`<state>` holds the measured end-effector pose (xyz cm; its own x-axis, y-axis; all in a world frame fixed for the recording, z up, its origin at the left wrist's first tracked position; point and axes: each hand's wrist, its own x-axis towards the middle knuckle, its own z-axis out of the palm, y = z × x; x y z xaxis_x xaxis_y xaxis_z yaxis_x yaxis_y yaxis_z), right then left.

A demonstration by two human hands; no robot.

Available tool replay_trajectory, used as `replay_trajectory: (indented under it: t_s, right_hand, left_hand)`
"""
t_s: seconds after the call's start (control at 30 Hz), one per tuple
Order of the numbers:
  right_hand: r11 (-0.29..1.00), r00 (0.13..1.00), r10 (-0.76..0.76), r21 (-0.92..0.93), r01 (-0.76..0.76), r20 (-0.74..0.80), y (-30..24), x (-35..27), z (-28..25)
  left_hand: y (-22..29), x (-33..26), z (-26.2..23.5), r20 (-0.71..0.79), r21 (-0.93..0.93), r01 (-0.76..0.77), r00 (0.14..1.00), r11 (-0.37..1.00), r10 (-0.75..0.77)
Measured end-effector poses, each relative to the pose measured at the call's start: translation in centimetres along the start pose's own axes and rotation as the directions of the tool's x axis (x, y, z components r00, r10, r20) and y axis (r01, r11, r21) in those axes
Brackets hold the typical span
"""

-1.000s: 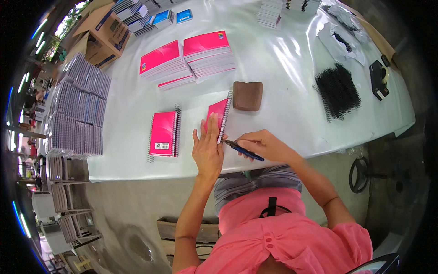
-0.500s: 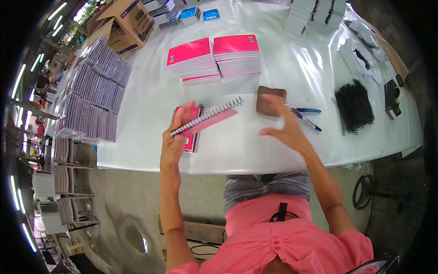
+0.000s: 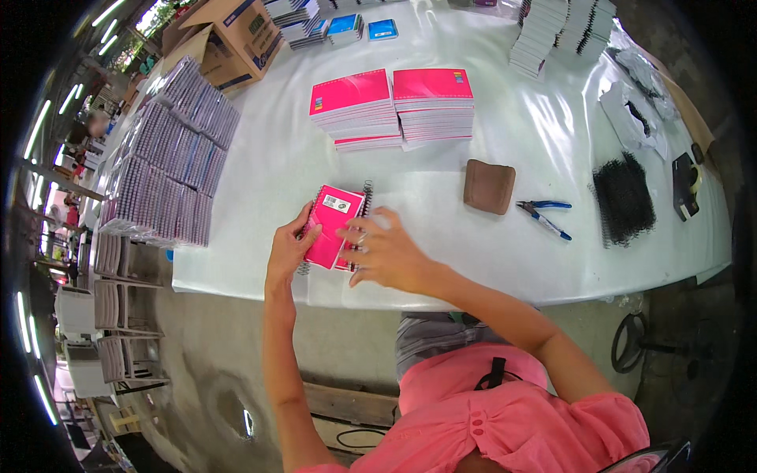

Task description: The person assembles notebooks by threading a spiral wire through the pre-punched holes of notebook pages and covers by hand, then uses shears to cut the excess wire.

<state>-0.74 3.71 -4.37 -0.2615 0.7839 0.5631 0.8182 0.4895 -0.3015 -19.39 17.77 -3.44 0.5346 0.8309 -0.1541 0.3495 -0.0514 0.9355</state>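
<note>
A pink spiral-bound notebook (image 3: 335, 225) lies near the front edge of the white table (image 3: 284, 165), seemingly on top of another pink notebook. My left hand (image 3: 290, 246) grips its left edge. My right hand (image 3: 388, 252) rests with spread fingers on its right side, over the wire spine. Blue-handled pliers (image 3: 544, 217) lie on the table to the right of my right hand, beside a brown pad (image 3: 489, 186).
Two stacks of pink notebooks (image 3: 394, 106) stand further back. Black wire spirals (image 3: 623, 197) lie at the right. Stacks of grey-purple booklets (image 3: 169, 162) fill the left side, with a cardboard box (image 3: 233, 39) and more white stacks (image 3: 564, 27) at the back.
My right hand put down the pliers and moved left onto the notebook. My left hand carried the notebook leftward and laid it flat on the other pink one.
</note>
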Motion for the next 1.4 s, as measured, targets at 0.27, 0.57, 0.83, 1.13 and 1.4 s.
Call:
replay_trajectory:
  t_s: [0.27, 0.57, 0.83, 1.13, 1.4]
  right_hand:
    - [0.865, 0.672, 0.483, 0.187, -0.465, -0.561, 13.1, 1.2, -11.6]
    - [0.401, 0.394, 0.915, 0.316, -0.860, -0.089, 25.5, 4.5, -15.1]
    - [0.513, 0.419, 0.852, 0.336, -0.790, -0.314, 24.7, 3.2, -16.2]
    - [-0.088, 0.334, 0.942, 0.984, 0.155, 0.031, 3.8, -6.4, -8.2]
    - [0.483, 0.593, 0.799, 0.693, -0.535, -0.099, 6.4, -13.0, -12.0]
  left_hand:
    - [-0.4, -0.1, 0.7, -0.100, 0.111, -0.015, 0.995, 0.994, 0.026]
    - [1.2, -1.0, 2.3, -0.245, 0.511, 0.066, 0.967, 0.857, 0.072]
    - [7.8, -1.4, 6.8, -0.279, 0.680, -0.130, 0.864, 0.721, 0.419]
    - [9.5, -2.9, 19.6, -0.179, -0.668, -0.372, 0.921, 0.645, 0.346]
    - [11.7, -4.0, 20.1, -0.122, -0.414, -0.408, 0.911, 0.814, 0.395]
